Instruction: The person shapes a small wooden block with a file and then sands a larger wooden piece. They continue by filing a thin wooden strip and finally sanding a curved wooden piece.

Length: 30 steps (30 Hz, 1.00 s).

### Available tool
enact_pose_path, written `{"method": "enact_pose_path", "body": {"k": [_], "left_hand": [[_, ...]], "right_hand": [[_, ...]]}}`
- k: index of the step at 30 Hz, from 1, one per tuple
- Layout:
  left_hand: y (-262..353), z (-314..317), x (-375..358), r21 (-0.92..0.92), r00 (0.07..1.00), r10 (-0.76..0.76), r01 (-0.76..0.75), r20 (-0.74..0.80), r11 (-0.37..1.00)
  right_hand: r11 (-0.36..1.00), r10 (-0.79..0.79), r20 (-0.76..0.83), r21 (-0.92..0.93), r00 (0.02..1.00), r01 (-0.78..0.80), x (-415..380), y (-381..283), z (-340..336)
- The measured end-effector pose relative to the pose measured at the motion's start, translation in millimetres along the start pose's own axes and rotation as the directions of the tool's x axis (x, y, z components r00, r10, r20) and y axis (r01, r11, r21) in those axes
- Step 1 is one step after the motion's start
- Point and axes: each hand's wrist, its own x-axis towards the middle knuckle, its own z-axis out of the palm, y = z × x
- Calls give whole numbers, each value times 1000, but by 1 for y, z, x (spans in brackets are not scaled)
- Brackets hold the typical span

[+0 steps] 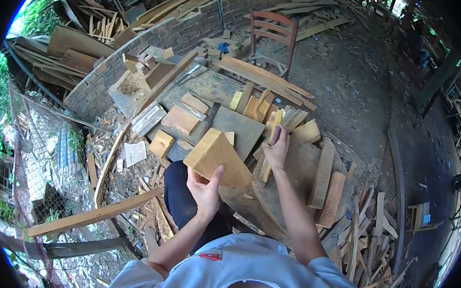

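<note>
My left hand (204, 194) is closed around the lower edge of a thick, pale wooden block (223, 159) with a slanted side, its thumb lying on the broad face. The block is tilted up over the near side of the work table. Farther right, my right hand (279, 151) is closed on a narrow yellow piece with a dark purplish-brown part (275, 135); I cannot tell what kind of tool or piece it is. Just beyond that hand lie several short wood offcuts (307, 131).
Wood pieces (181, 119) and long boards (264, 81) lie on the worktop (245, 124). A wooden chair (273, 34) stands behind it. Scrap wood (373, 239) is heaped at right. A long beam (94, 213) juts out at left, and a low brick wall (157, 41) curves behind.
</note>
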Motion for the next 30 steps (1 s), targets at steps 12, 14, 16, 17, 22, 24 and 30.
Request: {"method": "enact_pose_path", "body": {"k": [12, 14, 16, 17, 22, 24, 30], "left_hand": [[-14, -4, -8, -20, 994, -114, 113, -3, 993], [-24, 2, -11, -37, 985, -170, 171, 32, 985], [-28, 10, -16, -56, 967, -240, 245, 85, 968], [-28, 14, -20, -59, 961, -254, 262, 111, 963], [-37, 13, -35, -126, 941, -293, 316, 171, 940], [-38, 10, -38, -131, 941, -310, 328, 139, 936], [-39, 8, -39, -193, 888, -441, 459, 131, 867]], "right_hand": [[922, -323, 233, -142, 917, 361, 28, -18, -30], [909, -313, 328, -168, 891, 381, 24, -1, -45], [888, -295, 454, -193, 841, 417, 21, 10, -53], [852, -331, 489, -212, 807, 479, 20, 13, -50], [621, -500, 645, -199, 578, 758, 30, 6, -35], [442, -557, 653, -289, 513, 849, 36, 5, -33], [947, -232, 469, -90, 852, 307, 31, -22, -63]]}}
